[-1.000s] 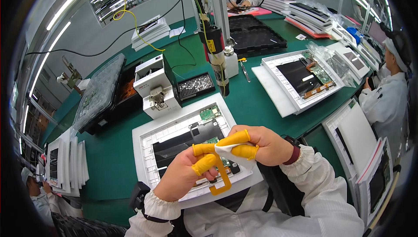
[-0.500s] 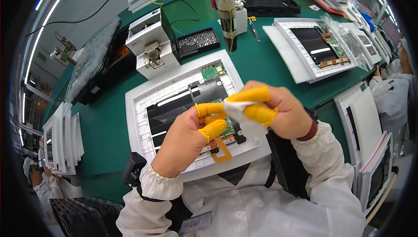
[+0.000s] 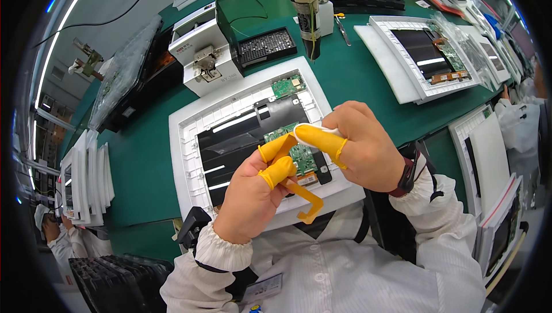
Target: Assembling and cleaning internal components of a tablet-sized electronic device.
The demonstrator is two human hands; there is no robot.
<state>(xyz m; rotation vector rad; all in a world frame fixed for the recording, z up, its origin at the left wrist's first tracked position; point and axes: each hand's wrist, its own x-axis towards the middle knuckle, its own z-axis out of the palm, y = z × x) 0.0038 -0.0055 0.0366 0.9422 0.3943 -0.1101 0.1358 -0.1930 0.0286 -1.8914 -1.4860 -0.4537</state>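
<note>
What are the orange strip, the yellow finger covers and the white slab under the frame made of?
Orange strip: probably thin plastic film, smooth; it's flat and ribbon-like.
Yellow finger covers: likely rubber, perhaps latex, mostly matte; they fit snugly and have rolled rims.
White slab: perhaps foam, matte; it's thick and plain, but hard plastic can't be ruled out.

Finishes noted: rubber, film, cloth, plastic.
My finger cots (image 3: 279, 171): smooth rubber, dull sheen. Amber ribbon (image 3: 313, 200): thin, smooth plastic film. White wipe (image 3: 332, 131): matt, cloth-like. Casing (image 3: 187, 146): matt moulded plastic, ribbed within; black panel (image 3: 238, 142), glossy. Counter (image 3: 138, 180): smooth matt. My sleeves (image 3: 221, 251): woven cloth.
</note>
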